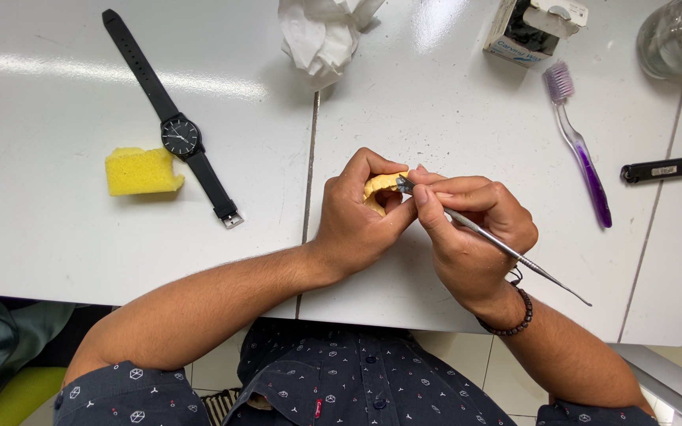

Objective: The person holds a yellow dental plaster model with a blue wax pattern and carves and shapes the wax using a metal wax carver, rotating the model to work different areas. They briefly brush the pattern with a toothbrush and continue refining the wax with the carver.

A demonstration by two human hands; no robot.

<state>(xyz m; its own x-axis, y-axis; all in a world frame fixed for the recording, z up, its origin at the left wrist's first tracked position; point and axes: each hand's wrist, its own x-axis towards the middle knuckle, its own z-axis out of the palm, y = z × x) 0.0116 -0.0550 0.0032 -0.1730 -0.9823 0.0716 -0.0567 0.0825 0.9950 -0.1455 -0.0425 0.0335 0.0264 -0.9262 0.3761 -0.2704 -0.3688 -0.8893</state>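
My left hand (354, 214) is curled around a small yellow plaster dental cast (379, 189), thumb over the top so it sits steady just above the white table (57, 237). My right hand (471, 237) pinches a thin steel carving instrument (507, 248) like a pen, its tip touching the cast. Beyond my right hand lie a purple toothbrush (582, 150), a small black lighter (657, 170), and a white-and-blue carton (530, 28) with its flap open. Left of my hands are a black wristwatch (179, 134) and a yellow sponge (142, 171).

A yellow sponge (142, 171), black watch (180, 136), purple toothbrush (581, 147), white tissue (324, 33) and yellow mould (380, 188) on a white table (41, 237).
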